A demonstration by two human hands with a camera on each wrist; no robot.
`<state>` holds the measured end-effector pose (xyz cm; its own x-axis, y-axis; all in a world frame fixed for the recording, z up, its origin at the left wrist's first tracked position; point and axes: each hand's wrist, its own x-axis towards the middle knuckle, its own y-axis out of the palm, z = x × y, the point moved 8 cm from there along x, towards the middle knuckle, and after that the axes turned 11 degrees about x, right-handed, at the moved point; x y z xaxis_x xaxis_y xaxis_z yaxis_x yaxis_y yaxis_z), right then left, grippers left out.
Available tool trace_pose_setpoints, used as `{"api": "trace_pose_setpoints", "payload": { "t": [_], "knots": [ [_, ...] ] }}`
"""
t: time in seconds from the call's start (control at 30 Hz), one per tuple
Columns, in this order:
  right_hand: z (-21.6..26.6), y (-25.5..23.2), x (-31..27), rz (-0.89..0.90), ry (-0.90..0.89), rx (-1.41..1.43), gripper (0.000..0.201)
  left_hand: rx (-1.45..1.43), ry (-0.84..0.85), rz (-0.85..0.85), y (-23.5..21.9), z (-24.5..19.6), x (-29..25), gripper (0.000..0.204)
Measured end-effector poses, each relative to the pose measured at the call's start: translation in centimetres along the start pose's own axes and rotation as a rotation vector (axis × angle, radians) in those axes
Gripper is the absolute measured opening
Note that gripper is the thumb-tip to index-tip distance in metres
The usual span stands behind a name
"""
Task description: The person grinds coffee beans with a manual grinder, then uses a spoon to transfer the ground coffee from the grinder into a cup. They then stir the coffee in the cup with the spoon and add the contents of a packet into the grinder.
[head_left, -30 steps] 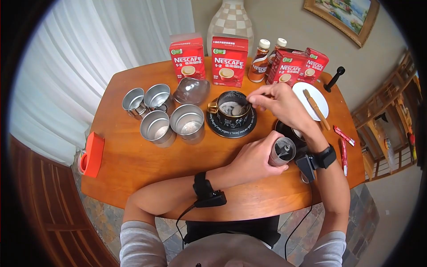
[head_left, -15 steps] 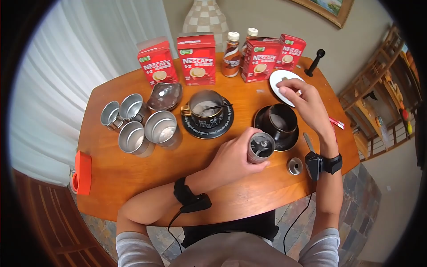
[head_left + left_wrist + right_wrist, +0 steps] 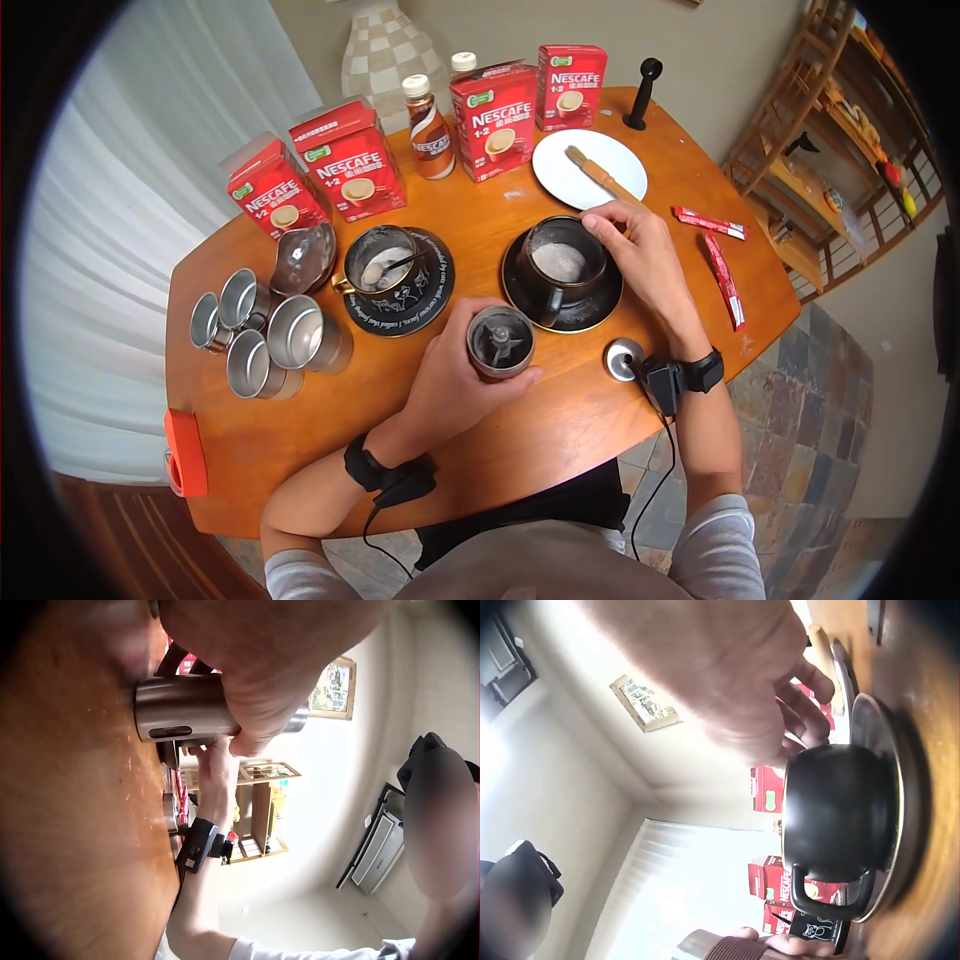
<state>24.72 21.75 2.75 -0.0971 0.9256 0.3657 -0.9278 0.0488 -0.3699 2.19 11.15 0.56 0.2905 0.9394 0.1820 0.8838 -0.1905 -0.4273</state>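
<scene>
My left hand (image 3: 455, 375) grips a metal hand coffee grinder (image 3: 184, 709) upright near the table's front, its open top showing a star-shaped part inside. Beside the rim of a black cup (image 3: 832, 814) is my right hand (image 3: 640, 255), fingers loosely bent and nothing visible in its grasp. This cup stands on a dark saucer (image 3: 520, 300), with pale powder at the bottom. To the left, a gold-handled black cup (image 3: 385, 290) holds pale powder and a spoon (image 3: 400, 262), on a black saucer (image 3: 435, 280) with white lettering.
Several steel cups (image 3: 300, 335) and a glass bowl (image 3: 303, 258) stand left. Red Nescafe boxes (image 3: 350, 165) and bottles (image 3: 430, 130) line the back. A brush (image 3: 600, 175) lies on a white plate (image 3: 550, 175). Stick packets (image 3: 725, 280) and a round metal lid (image 3: 624, 359) lie right.
My right hand has let go of the spoon, left it in the gold-handled cup, and moved right to the other cup. The left hand keeps the grinder. The head view has turned right.
</scene>
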Motion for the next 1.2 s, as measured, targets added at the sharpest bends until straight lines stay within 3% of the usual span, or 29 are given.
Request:
{"api": "trace_pose_setpoints", "payload": {
  "t": [0.13,0.43,0.63,0.73,0.83,1.2],
  "knots": [
    [-0.3,0.2,-0.1,0.011,0.04,0.006,0.025,0.013,-0.026,0.017,0.1,0.3,0.0,0.056],
    [-0.7,0.4,-0.1,-0.023,0.044,0.05,0.026,0.114,0.091,-0.04,-0.2,-0.1,0.0,0.06],
    [-1.2,0.5,0.0,-0.032,0.061,0.037,0.028,-0.016,-0.011,0.021,0.1,0.0,0.0,0.054],
    [-1.5,0.5,0.0,-0.033,0.062,0.051,0.029,0.052,0.102,-0.054,-0.2,-0.8,0.0,0.053],
    [-1.4,0.4,0.1,-0.038,0.035,0.039,0.03,-0.003,0.046,0.028,0.4,-0.3,-0.4,0.052],
    [-1.2,0.4,0.0,-0.034,0.043,0.02,0.031,-0.001,0.019,0.016,0.2,0.7,-0.2,0.06]
  ]
}}
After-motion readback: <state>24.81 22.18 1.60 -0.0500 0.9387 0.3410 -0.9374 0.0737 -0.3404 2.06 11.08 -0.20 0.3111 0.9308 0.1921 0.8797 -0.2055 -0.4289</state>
